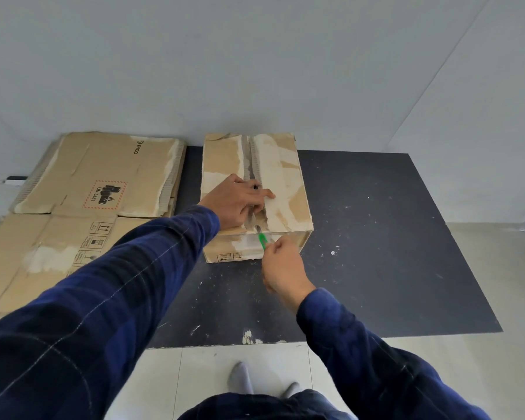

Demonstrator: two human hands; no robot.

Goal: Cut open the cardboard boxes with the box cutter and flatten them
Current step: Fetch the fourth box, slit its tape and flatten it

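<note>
Slip risk, I'd say: box cutter [262, 240] gripped by right hand [281, 268] points at left hand [238, 201] (pressed flat across the cardboard box [288, 177] seam [250, 159]).

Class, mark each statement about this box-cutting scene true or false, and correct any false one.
1. The right hand holds a green box cutter at the near top edge of the box. True.
2. The left hand rests on top of the box. True.
3. Nothing has been flattened yet. False: flattened cardboard lies to the box's left.
4. The box stands on a wooden table. False: it stands on a black mat on the floor.
</note>
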